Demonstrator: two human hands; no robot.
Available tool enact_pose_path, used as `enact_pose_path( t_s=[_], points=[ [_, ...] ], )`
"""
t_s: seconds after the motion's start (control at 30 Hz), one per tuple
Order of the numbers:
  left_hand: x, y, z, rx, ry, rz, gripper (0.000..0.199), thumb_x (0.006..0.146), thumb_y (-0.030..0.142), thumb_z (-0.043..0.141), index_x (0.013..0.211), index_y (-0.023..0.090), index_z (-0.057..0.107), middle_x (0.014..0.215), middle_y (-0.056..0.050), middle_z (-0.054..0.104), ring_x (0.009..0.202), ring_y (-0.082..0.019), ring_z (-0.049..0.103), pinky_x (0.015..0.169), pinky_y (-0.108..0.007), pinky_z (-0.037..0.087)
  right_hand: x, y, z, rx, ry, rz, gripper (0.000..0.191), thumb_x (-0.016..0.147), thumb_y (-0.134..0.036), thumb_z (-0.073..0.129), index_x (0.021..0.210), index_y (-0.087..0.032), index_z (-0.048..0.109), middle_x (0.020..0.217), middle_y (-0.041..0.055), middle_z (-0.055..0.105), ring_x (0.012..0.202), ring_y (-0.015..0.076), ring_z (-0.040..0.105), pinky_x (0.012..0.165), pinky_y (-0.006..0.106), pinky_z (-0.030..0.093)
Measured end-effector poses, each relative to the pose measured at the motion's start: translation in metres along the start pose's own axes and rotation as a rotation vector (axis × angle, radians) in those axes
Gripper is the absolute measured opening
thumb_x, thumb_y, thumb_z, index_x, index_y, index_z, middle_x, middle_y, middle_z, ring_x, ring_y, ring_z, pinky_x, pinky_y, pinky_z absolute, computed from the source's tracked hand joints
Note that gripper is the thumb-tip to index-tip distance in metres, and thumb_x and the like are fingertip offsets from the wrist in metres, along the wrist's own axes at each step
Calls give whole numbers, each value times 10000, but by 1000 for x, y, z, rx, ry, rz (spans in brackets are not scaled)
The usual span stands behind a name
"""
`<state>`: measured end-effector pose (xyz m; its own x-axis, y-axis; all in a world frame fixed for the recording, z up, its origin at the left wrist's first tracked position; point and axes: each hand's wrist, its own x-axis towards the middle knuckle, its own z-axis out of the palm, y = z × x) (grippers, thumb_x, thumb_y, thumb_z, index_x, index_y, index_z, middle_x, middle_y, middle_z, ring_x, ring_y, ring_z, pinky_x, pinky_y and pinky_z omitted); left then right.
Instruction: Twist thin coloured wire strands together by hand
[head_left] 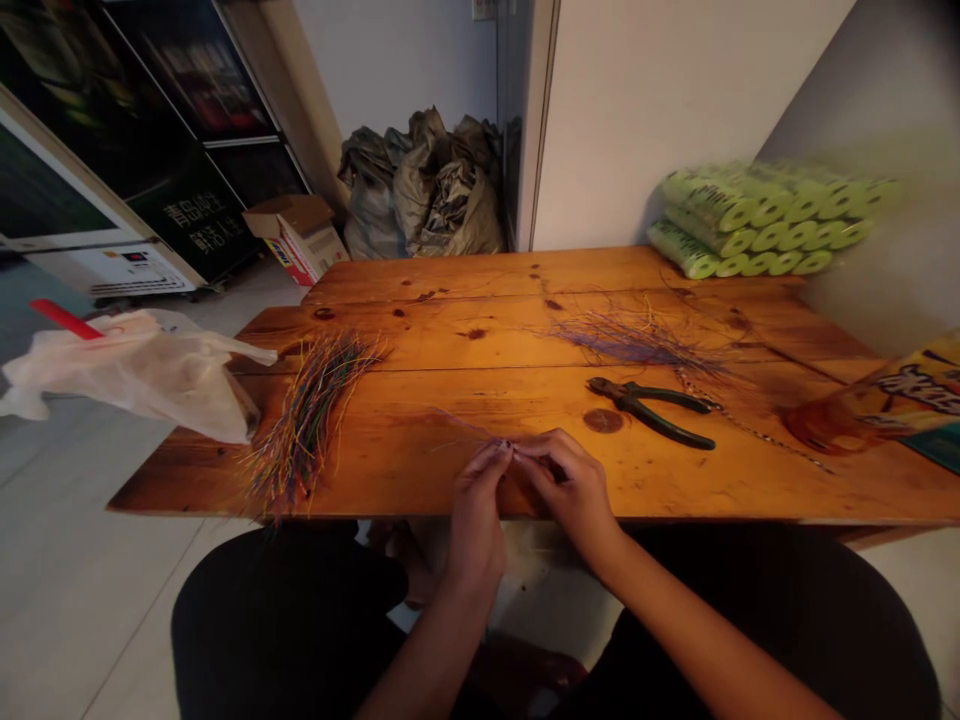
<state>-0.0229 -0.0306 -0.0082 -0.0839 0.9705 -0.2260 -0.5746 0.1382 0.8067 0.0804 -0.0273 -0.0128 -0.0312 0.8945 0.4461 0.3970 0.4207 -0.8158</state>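
Observation:
Near the front edge of the wooden table [450,400], my left hand [480,485] pinches thin purplish wires [472,430] whose loose ends fan out to the upper left. My right hand [566,475] meets it fingertip to fingertip, its fingers closed at the same wires. The exact grip point is too small to make out. A thick bundle of multicoloured wires [315,420] lies to the left. On the right, dark-handled pliers [652,405] rest with their handles spread. Behind the pliers is a loose pile of purple and orange wires [637,340], and a twisted strand [772,438] runs right from it.
A white plastic bag [150,370] with a red strip is at the left edge. An orange-labelled bottle [885,400] lies at the right. Green-wrapped rolls [765,220] are stacked at the back right. Sacks [427,190] and a cardboard box [300,235] stand beyond the table.

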Motion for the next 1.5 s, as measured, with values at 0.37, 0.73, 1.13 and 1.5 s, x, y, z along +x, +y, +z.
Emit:
enact_pose_path(
  t_s=[0.37,0.73,1.13,1.5],
  points=[
    [-3,3,0,-60,30,-74,68,658,183,644,688,170,703,759,-8,701,760,-134,612,778,-263,435,-7,12,-9,-474,-200,-194,224,891,-250,432,906,-235,656,804,59,643,673,153,588,598,260,430],
    [0,1,-5,20,-28,-80,151,682,236,655,807,184,723,885,-32,720,917,-172,618,898,-298,404,-1,4,-8,-180,-125,-19,143,859,-260,484,780,-218,596,694,23,596,604,138,530,577,250,389],
    [4,11,-21,71,-229,-95,114,680,283,670,736,195,717,843,-36,701,846,-160,603,838,-277,415,5,-20,-11,710,-186,618,209,740,-335,640,678,-182,512,533,-64,483,382,35,251,382,200,151],
    [-2,8,-13,-7,-39,-94,147,625,218,716,598,175,578,691,27,598,726,-95,544,737,-219,400,-4,-20,-13,-42,-171,51,93,808,-223,544,731,-184,577,630,-8,560,536,92,462,534,215,363]
  ],
)
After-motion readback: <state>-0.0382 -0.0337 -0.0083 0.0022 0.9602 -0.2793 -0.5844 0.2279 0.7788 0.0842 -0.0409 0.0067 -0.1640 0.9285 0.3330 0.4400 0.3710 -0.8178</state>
